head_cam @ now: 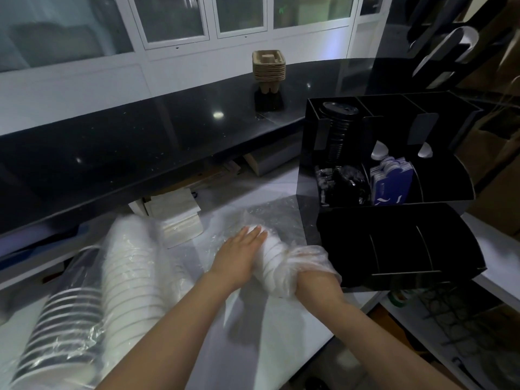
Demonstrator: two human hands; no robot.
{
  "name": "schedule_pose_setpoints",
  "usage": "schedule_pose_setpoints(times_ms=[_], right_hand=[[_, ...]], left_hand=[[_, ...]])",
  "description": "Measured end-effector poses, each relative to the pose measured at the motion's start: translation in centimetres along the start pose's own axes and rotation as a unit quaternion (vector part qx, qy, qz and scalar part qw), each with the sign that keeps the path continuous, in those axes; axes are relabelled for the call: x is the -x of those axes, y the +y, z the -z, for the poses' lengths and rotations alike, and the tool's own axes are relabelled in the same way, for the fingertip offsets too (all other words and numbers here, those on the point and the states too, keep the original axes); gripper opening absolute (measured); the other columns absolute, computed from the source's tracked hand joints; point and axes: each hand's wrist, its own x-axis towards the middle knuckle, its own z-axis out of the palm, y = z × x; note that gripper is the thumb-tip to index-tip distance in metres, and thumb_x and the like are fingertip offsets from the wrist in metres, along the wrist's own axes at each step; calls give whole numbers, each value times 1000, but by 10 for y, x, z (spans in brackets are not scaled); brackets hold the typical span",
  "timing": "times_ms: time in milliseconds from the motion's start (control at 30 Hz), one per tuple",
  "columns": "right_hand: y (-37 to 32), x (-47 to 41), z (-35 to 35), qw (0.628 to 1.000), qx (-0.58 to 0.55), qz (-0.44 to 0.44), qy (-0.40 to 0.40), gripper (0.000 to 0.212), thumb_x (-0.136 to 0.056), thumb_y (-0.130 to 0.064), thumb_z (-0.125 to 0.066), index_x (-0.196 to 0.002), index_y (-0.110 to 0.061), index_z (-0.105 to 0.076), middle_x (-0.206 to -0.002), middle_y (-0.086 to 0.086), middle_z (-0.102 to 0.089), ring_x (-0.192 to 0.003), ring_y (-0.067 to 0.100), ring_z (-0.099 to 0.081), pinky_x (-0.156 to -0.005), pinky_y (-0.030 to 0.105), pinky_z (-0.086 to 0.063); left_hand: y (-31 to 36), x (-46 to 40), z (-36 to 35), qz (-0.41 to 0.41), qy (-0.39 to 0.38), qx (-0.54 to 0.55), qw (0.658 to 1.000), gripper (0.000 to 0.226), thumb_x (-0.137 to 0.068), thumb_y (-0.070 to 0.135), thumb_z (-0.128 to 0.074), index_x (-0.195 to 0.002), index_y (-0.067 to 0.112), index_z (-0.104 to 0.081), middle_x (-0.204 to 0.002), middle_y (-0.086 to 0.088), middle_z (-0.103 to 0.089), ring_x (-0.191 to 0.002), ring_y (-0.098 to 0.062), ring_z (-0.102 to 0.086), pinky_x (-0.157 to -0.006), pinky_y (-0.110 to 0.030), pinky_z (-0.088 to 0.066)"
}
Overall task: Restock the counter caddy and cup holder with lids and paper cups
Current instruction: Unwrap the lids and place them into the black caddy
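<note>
Nearest us lies a white surface [287, 342], smooth and pale. On its left rest two plastic-wrapped sleeves: black lids [64, 319] stacked in ridged rings, and beside them white paper cups [132, 277]. Our left hand [239, 254] lies flat, fingers straight, on a short stack of white cups [270, 249] lying on its side in the middle. Our right hand [309, 266] is buried in the crinkled clear plastic bag [281, 212] at the stack's near end (we cannot tell whether it is clenched). Just right stands the black counter caddy [394, 249], boxy with thin dividers; its upper compartments hold a column of black lids [337, 128], wrapped dark cutlery [340, 184] and blue packets [391, 184]. Beyond runs a glossy black speckled counter [140, 136] carrying stacked pulp cup trays [269, 66], before white-framed windows [197, 18].
</note>
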Motion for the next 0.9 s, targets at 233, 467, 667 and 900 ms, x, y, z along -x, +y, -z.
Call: schedule_pose_setpoints(times_ms=[233, 467, 667, 900], right_hand=[[-12, 6, -19, 991, -101, -81, 39, 34, -105, -9, -31, -136, 0, -41, -126, 8, -51, -128, 22, -43, -104, 30, -35], [-4, -21, -7, 994, -80, -73, 20, 37, -103, -23, -41, -137, -8, -39, -143, 7, -39, -138, 22, -34, -111, 33, -34], [-4, -19, -9, 986, -75, -112, 100, 36, -98, -21, -50, -132, -11, -44, -134, 7, -46, -127, 24, -46, -98, 36, -47], [-12, 5, -1, 966, -29, -98, 237, 48, -60, -16, -86, -92, 5, -57, -78, 20, -53, -62, 27, -60, -44, 35, -44]], left_hand=[[6, 1, 4, -14, 18, 7, 1000, 80, -90, 5, -55, -154, 25, -10, -163, 5, -5, -150, -19, -3, -117, -29, -18], [8, 4, 5, -3, 24, 13, 1000, 80, -90, -2, -52, -154, 25, -12, -162, 9, -6, -149, -17, -4, -109, -31, -34], [7, 4, 7, -1, 14, 11, 1000, 84, -88, -4, -54, -153, 27, -13, -162, 10, -6, -149, -16, -4, -104, -32, -41], [8, 6, 7, 2, 7, 7, 1000, 86, -88, -5, -54, -154, 28, -11, -162, 11, -4, -149, -15, -1, -102, -31, -41]])
